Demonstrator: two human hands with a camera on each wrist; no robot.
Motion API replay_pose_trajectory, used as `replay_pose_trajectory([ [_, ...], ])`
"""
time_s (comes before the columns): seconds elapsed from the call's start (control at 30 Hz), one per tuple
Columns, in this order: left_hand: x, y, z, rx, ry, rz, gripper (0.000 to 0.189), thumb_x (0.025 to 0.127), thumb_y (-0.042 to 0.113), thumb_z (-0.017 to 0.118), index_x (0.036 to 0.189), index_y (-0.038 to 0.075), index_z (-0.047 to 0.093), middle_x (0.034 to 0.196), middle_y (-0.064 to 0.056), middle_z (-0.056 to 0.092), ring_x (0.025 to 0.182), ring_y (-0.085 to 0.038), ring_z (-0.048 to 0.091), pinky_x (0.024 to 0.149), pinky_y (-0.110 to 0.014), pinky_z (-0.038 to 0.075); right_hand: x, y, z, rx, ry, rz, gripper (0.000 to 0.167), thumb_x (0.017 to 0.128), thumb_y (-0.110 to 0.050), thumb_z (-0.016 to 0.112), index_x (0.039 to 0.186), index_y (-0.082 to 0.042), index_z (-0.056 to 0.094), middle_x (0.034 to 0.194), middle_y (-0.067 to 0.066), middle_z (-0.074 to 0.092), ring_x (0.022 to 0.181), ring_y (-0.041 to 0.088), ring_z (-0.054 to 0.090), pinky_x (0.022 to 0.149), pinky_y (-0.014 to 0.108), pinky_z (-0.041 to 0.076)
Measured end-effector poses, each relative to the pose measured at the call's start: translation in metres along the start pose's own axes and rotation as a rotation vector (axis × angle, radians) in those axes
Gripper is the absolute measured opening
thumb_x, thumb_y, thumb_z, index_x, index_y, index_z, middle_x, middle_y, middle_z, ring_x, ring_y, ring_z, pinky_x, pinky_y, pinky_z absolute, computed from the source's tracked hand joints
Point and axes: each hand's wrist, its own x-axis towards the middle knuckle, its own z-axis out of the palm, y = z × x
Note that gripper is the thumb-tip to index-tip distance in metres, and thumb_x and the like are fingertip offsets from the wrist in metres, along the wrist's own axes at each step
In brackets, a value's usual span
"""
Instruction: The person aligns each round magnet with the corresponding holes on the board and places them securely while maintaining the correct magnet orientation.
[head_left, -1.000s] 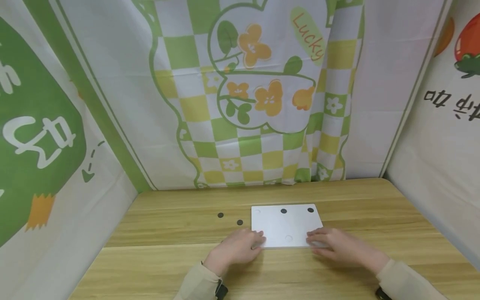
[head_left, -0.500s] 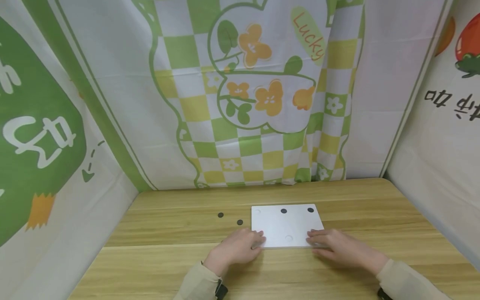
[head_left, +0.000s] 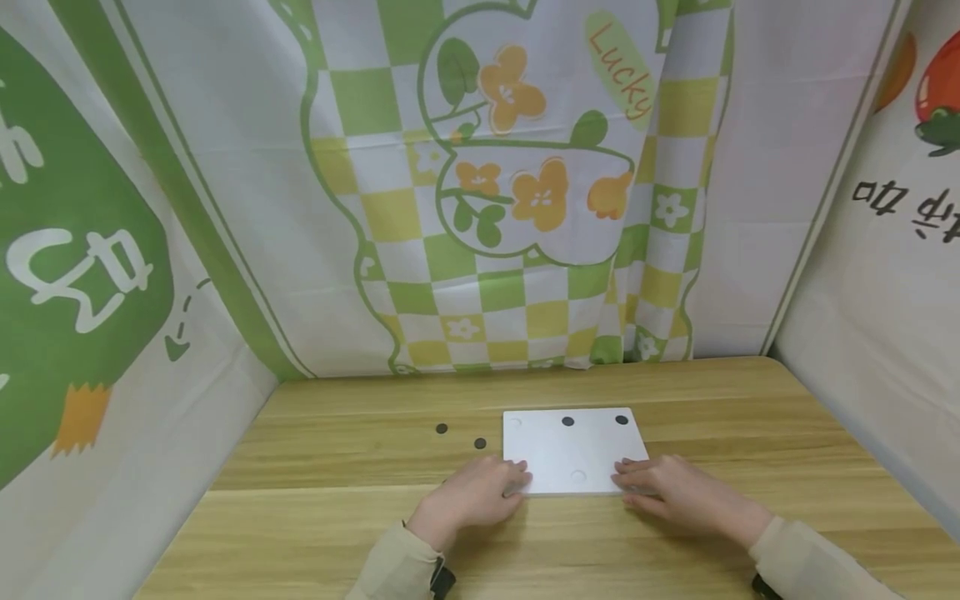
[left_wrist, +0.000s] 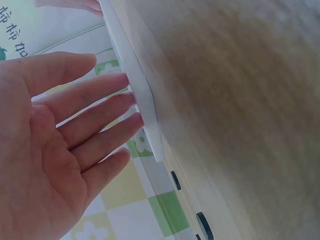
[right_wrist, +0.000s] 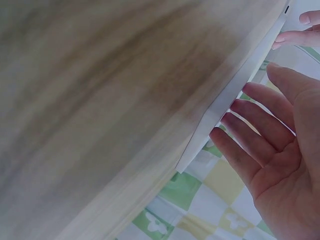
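A flat white board (head_left: 551, 450) lies on the wooden table. Two black discs sit on its far side, one near the middle (head_left: 567, 422) and one at the right corner (head_left: 622, 420). Round marks like shallow recesses show at the far left and near middle. My left hand (head_left: 474, 493) rests its fingertips on the near left corner, and my right hand (head_left: 678, 493) does likewise at the near right. In the left wrist view the fingers (left_wrist: 97, 117) are extended and slightly spread, touching the board's top. The right wrist view shows the same for those fingers (right_wrist: 260, 125). The board's near corners are hidden.
Left of the board, two loose black discs (head_left: 442, 428) (head_left: 480, 443) lie on the table (head_left: 337, 467). In the left wrist view another disc (left_wrist: 198, 237) is partly visible. A patterned curtain (head_left: 510, 292) hangs behind the table's far edge, with printed cloth on both sides.
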Motion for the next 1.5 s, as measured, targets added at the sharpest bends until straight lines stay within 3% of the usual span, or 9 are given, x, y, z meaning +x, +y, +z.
replay_pose_trajectory([
  [0.2,0.000,0.001,-0.004,-0.007,-0.018,0.009,0.032,0.091,0.022,0.059,0.122,0.014,0.064,0.131,-0.004,0.059,0.118,-0.020,0.059,0.101,-0.032,0.047,-0.001,-0.001,-0.001,-0.001,-0.001,-0.008,0.029,0.092,-0.026,0.062,0.114,-0.008,0.069,0.119,0.012,0.066,0.107,0.025,0.065,0.086,0.045,0.055],
  [0.5,-0.004,-0.009,-0.005,0.008,-0.019,0.079,0.029,0.090,0.018,0.062,0.118,0.016,0.066,0.129,-0.001,0.061,0.116,-0.015,0.060,0.100,-0.029,0.048,0.002,-0.002,-0.001,0.004,0.005,-0.031,0.029,0.091,-0.023,0.063,0.115,-0.007,0.069,0.119,0.013,0.066,0.107,0.025,0.065,0.086,0.045,0.055],
  [0.77,-0.009,-0.019,-0.010,-0.033,-0.023,0.025,0.029,0.090,0.019,0.061,0.119,0.017,0.066,0.127,-0.001,0.063,0.115,-0.017,0.060,0.098,-0.030,0.050,0.002,0.000,0.001,0.008,0.013,-0.034,0.029,0.091,-0.022,0.064,0.114,-0.007,0.069,0.118,0.013,0.067,0.108,0.025,0.065,0.086,0.044,0.056],
  [1.3,-0.019,-0.039,-0.014,-0.024,0.107,0.110,0.030,0.084,0.011,0.069,0.114,0.011,0.067,0.115,-0.003,0.068,0.106,-0.018,0.064,0.094,-0.031,0.052,-0.001,0.002,0.002,0.000,0.028,-0.024,0.028,0.089,-0.021,0.066,0.113,-0.007,0.070,0.116,0.012,0.068,0.106,0.024,0.066,0.086,0.043,0.056],
  [1.5,-0.024,-0.048,-0.014,-0.034,0.136,0.097,0.033,0.082,0.011,0.072,0.114,0.011,0.068,0.113,-0.005,0.068,0.102,-0.018,0.065,0.090,-0.031,0.054,-0.001,0.002,0.002,0.005,0.020,-0.018,0.028,0.089,-0.022,0.065,0.113,-0.008,0.069,0.117,0.011,0.068,0.107,0.023,0.066,0.086,0.044,0.056],
])
